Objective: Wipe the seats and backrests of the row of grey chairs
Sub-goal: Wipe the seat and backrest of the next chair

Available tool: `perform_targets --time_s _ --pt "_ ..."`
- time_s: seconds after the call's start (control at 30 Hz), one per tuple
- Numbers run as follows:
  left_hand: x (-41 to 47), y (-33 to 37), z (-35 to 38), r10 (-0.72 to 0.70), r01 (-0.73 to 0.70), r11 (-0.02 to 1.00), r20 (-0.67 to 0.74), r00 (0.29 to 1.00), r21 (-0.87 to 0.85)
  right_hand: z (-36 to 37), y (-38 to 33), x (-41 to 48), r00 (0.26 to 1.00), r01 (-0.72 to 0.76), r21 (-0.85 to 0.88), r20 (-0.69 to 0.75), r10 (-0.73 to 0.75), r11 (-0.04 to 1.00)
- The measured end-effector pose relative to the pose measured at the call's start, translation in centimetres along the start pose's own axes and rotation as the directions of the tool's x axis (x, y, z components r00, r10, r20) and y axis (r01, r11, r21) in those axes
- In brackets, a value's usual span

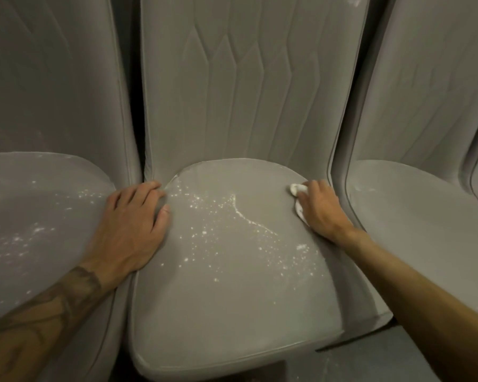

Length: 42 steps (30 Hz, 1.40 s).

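Note:
Three grey padded chairs stand side by side. The middle seat (226,285) carries white specks and a thin white streak (249,219) across its centre. Its quilted backrest (246,84) rises behind. My right hand (322,208) presses a small white cloth (297,190) onto the seat's far right corner, fingers curled over it. My left hand (134,224) lies flat on the seat's left edge, at the gap to the left chair, fingers spread and holding nothing.
The left chair's seat (39,216) is also dotted with white specks. The right chair's seat (414,216) looks plain. A dark gap (135,78) separates the left and middle backrests. Dark floor (370,362) shows at the bottom right.

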<state>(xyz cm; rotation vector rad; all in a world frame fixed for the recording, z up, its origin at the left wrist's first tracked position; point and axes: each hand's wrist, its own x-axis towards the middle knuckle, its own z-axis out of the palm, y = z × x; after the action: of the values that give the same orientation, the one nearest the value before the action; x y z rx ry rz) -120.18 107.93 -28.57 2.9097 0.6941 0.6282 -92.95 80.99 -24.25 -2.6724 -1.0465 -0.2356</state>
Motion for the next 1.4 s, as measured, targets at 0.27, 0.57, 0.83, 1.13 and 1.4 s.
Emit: perform_targets --time_s 0.27,0.57,0.83,1.13,1.4 --pt "0.0 -0.3 0.4 0.019 -0.019 1.000 -0.010 1.000 0.020 -0.4 -4.8 -6.3 0.933 0.347 0.153 0.045 -0.357 0.925" --pt "0.1 -0.4 0.7 0.017 -0.017 1.000 -0.026 1.000 0.015 -0.6 -5.0 -6.5 0.987 0.106 0.028 -0.122 -0.102 0.994" --pt "0.1 -0.4 0.5 0.028 -0.028 0.999 -0.030 0.999 0.018 -1.8 -1.2 -7.4 0.987 0.152 0.040 -0.054 -0.150 0.988" --pt "0.1 -0.1 0.1 0.037 -0.036 0.999 -0.041 0.998 0.015 -1.3 -3.6 -9.9 0.946 0.318 0.119 0.026 -0.323 0.941" --pt "0.0 0.4 -0.4 0.025 -0.025 1.000 -0.029 0.999 0.001 -1.3 0.4 -8.6 0.987 -0.149 -0.019 -0.055 0.148 0.989"
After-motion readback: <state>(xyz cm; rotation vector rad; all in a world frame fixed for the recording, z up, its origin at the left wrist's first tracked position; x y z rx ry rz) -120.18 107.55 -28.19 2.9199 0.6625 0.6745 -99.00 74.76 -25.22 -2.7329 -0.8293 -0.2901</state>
